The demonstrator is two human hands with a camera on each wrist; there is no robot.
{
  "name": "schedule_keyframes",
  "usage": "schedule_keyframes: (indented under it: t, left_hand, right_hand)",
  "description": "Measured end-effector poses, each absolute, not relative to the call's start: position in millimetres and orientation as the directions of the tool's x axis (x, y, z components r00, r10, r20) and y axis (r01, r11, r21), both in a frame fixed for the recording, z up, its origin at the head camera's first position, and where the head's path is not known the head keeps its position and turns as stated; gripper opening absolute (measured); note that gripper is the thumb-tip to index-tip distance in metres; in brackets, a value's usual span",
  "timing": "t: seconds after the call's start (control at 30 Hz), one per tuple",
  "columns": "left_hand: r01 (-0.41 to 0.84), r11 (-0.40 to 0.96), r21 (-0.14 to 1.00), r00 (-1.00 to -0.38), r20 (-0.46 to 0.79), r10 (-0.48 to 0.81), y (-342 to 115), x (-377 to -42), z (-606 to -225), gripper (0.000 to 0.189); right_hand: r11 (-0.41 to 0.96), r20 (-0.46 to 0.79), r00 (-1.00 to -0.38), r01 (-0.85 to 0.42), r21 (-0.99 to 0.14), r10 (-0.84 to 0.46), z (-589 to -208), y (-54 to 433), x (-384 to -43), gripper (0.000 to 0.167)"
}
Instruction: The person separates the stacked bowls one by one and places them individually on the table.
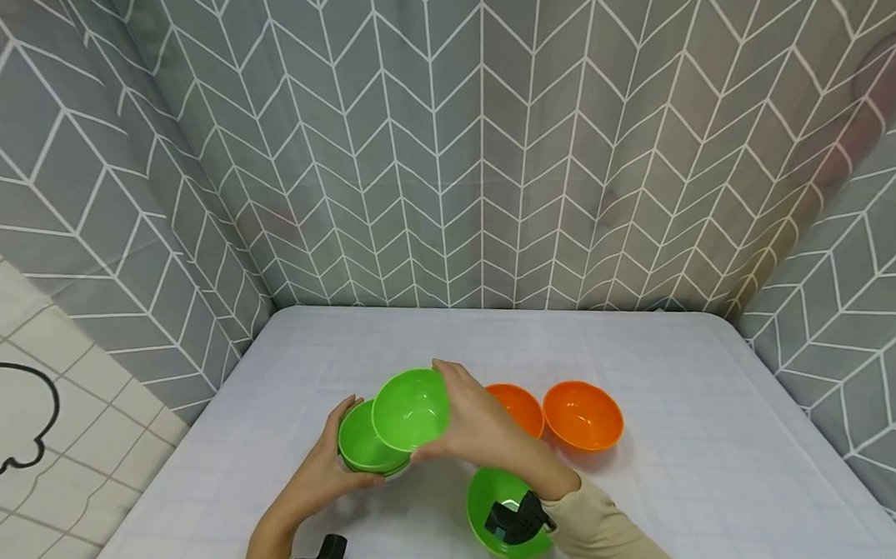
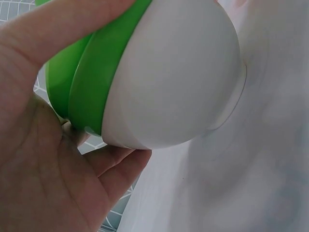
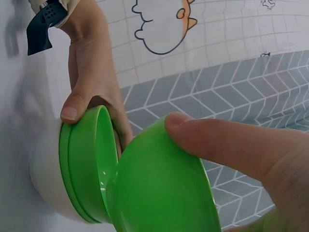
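Note:
My left hand [image 1: 323, 474] grips a stack at its rim, thumb on the near side and fingers round the far side. A green bowl [image 1: 357, 438] sits nested at the top of this stack, with a white bowl [image 2: 178, 72] as its lowest part, close over the table. My right hand [image 1: 475, 418] holds another green bowl [image 1: 410, 407] by its right rim, thumb near and fingers far. That bowl is tilted and overlaps the stack's opening in the head view; in the right wrist view its green outside [image 3: 161, 181] meets the stack's rim.
Two orange bowls [image 1: 583, 415] stand side by side to the right, one partly behind my right hand. One more green bowl [image 1: 483, 510] rests below my right wrist, partly covered by a black wrist mount [image 1: 516, 520]. Patterned curtains [image 1: 499, 148] surround the white table [image 1: 710, 458].

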State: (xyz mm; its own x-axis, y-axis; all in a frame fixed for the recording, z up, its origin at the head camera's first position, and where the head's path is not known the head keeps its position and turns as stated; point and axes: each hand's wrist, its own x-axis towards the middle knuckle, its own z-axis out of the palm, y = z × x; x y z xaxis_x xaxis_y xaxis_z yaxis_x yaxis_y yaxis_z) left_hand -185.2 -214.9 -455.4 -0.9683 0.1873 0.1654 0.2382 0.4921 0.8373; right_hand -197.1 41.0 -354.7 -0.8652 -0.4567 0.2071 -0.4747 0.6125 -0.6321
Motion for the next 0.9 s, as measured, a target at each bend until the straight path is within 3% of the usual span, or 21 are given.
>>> schedule_keyframes:
  t: [0.9]
  left_hand:
    - [0.217,0.513,0.831,-0.973,0.144,0.178,-215.2,-185.7,-456.5,0.121]
  right_hand:
    - [0.669,0.234,-0.922,-0.384,-0.636,-0.308,-369.8,95.8,-177.1,0.120]
